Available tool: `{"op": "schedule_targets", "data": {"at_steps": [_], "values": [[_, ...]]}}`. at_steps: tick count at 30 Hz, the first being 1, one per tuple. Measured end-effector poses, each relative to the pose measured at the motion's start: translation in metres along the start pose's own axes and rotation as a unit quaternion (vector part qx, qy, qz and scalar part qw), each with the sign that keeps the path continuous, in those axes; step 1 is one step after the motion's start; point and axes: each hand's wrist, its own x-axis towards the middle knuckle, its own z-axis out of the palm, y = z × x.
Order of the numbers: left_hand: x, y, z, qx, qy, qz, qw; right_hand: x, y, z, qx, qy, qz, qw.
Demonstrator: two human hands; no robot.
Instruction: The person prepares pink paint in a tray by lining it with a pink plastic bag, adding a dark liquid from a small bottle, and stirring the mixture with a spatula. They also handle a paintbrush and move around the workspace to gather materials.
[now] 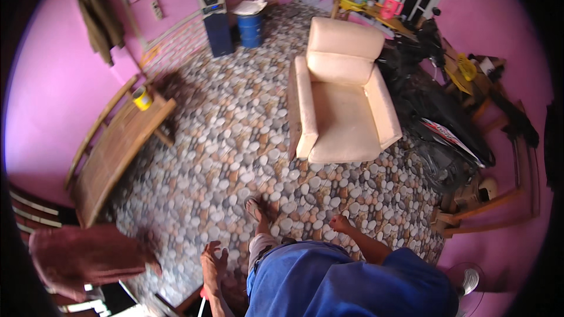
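My left hand [215, 260] hangs low in front of me, its fingers loosely curved and apart, holding nothing that I can see. Just beside that wrist, a red and white thing [203, 293] partly shows, too little to name. Out to the right, my right hand [339, 223] is curled into a loose fist over the floor, with nothing showing in it. Between the hands one foot in a sandal [254, 208] steps forward on the pebble-patterned floor [217, 158]. Nearest ahead stands a cream armchair [342, 117], apart from both hands.
A wooden bench [114, 149] bearing a yellow tin [141, 98] lines the left wall. Reddish-brown cloth [88, 255] hangs at lower left. A black motorbike [440, 117] and wooden frames [487, 211] crowd the right. A blue drum [249, 30] and dark tower speaker [216, 29] stand far off.
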Motion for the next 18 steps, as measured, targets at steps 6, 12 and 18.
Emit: {"op": "schedule_targets", "data": {"at_steps": [6, 12, 18], "values": [[0.148, -0.028, -0.001, 0.022, -0.008, -0.002, 1.0, 0.023, -0.04, -0.05, -0.107, -0.028, 0.055, 0.992], [0.305, 0.018, 0.021, -0.043, -0.111, 0.045, 0.992, 0.074, -0.094, -0.063, -0.112, 0.164, 0.025, 0.98], [0.464, 0.056, 0.064, -0.094, -0.172, 0.183, 0.963, 0.155, -0.184, -0.076, 0.04, 0.222, 0.081, 0.971]]}}
